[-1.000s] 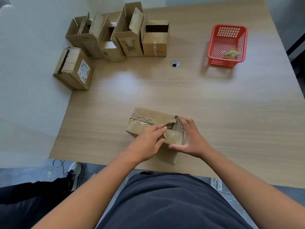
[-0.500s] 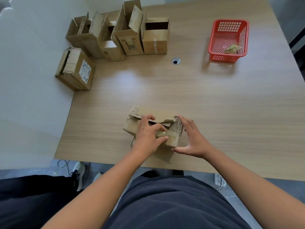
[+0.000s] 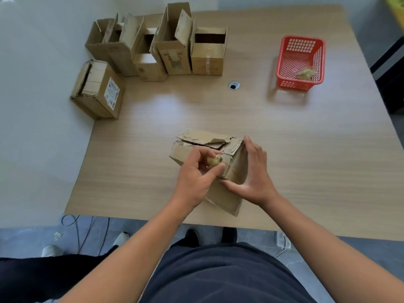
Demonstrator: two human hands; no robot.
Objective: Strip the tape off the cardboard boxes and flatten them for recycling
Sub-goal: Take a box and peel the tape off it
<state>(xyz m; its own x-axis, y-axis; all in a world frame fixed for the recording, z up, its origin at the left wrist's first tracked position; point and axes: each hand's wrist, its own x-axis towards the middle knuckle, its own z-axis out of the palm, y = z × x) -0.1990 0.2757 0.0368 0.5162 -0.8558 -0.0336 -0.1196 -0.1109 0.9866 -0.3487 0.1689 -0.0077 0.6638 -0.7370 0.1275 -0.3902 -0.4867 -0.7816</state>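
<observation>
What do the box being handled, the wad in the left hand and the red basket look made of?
The box: matte brown corrugated cardboard; fluting shows along torn edges. The wad: probably crumpled tape, yellowish, slightly glossy. The red basket: seemingly moulded plastic, lattice walls, faint sheen.

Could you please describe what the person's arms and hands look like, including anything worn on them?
The left forearm and right forearm are bare to the frame edge, no sleeves showing. The left hand and right hand wear no gloves, and no watch, ring or bracelet is visible.
</observation>
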